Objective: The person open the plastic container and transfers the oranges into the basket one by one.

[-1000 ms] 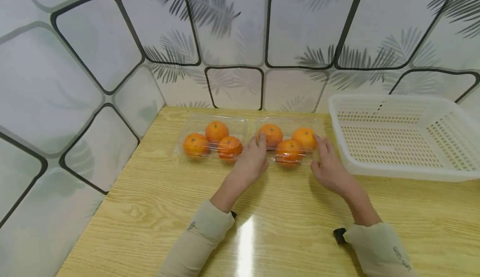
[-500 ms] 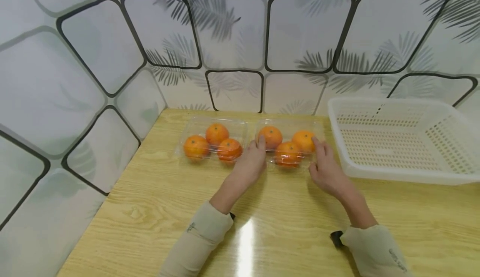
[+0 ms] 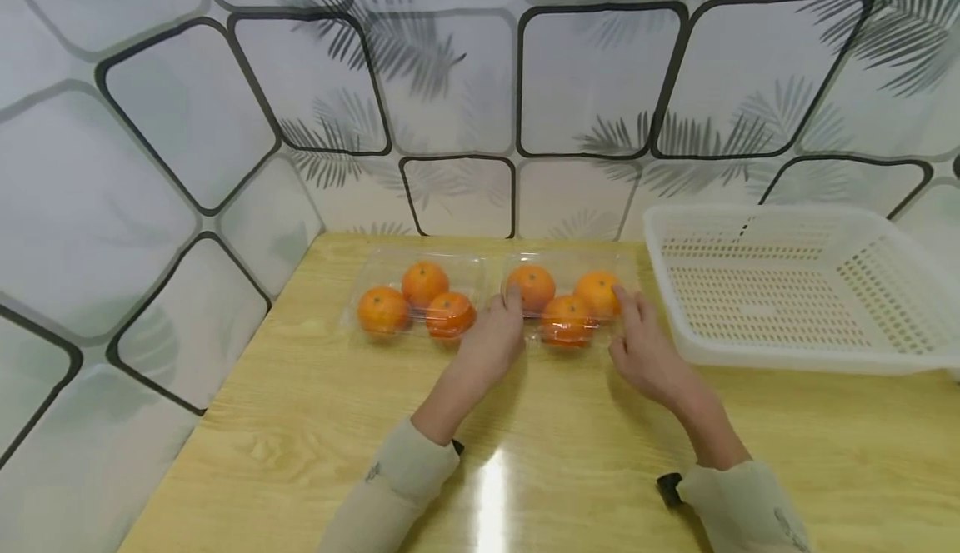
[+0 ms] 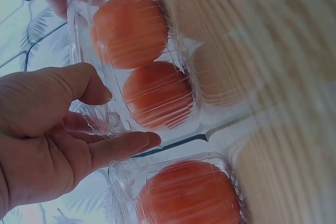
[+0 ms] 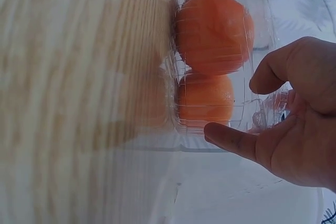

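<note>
Two clear plastic clamshell boxes stand side by side on the wooden table. My hands are at the right-hand box [image 3: 566, 263], which holds three mandarin oranges [image 3: 532, 288]. My left hand [image 3: 491, 336] grips its left front corner, one bent finger over the lid edge [image 4: 107, 98] and another reaching along the side. At the opposite corner, my right hand [image 5: 302, 114] holds the box the same way, beside the nearest mandarin [image 5: 206, 98]. The left-hand box [image 3: 461, 266] contains three more mandarins [image 3: 383, 311]. Both lids look closed. Some fingertips are hidden behind the plastic.
A white perforated plastic basket [image 3: 757, 353] stands to the right, close to the right-hand box. Behind the table [image 3: 300, 445] rises a patterned wall [image 3: 600, 87], and another wall face [image 3: 82, 203] borders the left. Light reflects off the front tabletop.
The head view has shifted slightly, so the scene sits lower and a little further left. My right hand edges slightly inward. Both boxes keep their places beside each other.
</note>
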Demonstrator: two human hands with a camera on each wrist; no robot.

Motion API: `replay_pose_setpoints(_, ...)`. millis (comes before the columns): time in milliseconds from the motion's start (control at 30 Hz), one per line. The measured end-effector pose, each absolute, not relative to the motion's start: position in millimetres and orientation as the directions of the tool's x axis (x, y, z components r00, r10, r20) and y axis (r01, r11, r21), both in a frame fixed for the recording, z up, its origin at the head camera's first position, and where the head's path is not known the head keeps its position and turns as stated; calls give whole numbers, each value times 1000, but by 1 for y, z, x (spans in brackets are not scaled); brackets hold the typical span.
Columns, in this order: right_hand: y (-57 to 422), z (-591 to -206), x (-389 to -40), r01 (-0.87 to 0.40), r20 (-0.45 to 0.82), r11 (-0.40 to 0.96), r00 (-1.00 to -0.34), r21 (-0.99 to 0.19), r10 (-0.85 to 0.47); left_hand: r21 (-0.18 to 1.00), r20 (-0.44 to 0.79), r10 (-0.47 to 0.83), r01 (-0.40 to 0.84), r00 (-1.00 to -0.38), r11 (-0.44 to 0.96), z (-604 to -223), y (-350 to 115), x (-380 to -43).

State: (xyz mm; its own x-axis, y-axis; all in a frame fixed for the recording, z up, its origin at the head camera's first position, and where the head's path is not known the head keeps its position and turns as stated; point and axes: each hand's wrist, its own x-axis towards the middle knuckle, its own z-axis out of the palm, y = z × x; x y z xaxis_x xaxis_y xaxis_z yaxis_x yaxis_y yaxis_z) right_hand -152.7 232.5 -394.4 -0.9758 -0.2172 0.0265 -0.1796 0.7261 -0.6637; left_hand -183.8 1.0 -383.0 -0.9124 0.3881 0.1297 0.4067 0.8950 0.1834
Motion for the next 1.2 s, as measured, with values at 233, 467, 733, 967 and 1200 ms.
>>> replay_pose_setpoints(233, 231, -399, -142, -160, -3, 743, -977, -649, -213, 120, 149, 402, 420, -903, 899, -391, -1, -173)
replay_pose_setpoints(467, 228, -399, -138, -195, 38, 769, -975, -608, -217, 173, 158, 403, 427, -902, 888, -388, -2, -170)
replay_pose_setpoints(733, 229, -394, -143, -193, 38, 778, -976, -598, -213, 173, 209, 400, 436, -893, 883, -388, 0, -175)
replay_pose_setpoints(967, 229, -396, -147, -182, 25, 771, -977, -610, -211, 167, 194, 406, 438, -893, 883, -386, 0, -178)
replay_pose_setpoints(1200, 226, -398, -153, -227, 91, 788, -973, -572, -214, 135, 231, 423, 459, -876, 878, -385, -3, -182)
